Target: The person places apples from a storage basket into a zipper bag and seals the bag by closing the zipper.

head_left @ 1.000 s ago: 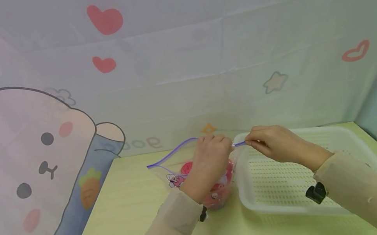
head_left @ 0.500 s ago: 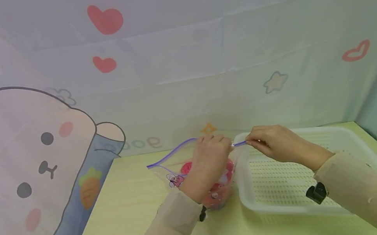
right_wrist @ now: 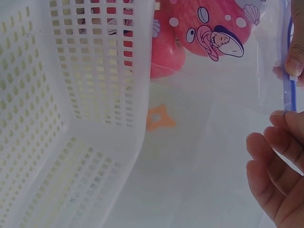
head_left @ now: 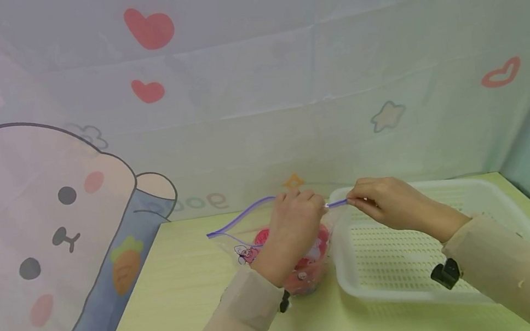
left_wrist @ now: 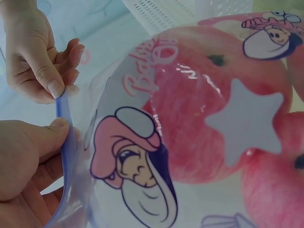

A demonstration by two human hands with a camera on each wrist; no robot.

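Over on the table [head_left: 173, 309], left of the white basket [head_left: 452, 231], stands the clear zip bag [left_wrist: 142, 142], red apples [head_left: 320, 236] bunched in its bottom and its printed cartoon side turned to the left wrist camera. The fruit seems to anchor it, so the top stands up where both hands can reach. The purple zip strip [head_left: 242, 219] runs loose away from the basket; that stretch looks unsealed. Closer to the basket comes the left hand [head_left: 295, 228], thumb and fingers curled and pinching the strip, held above the apples. Then a short bit of strip, stretched taut between the two pinches. At the basket's near-left corner, above its rim, the right hand [head_left: 389, 202] pinches the strip's end between thumb and fingertips [left_wrist: 57, 88], remaining fingers folded. Both hands are clamped on the strip, close together yet not touching.
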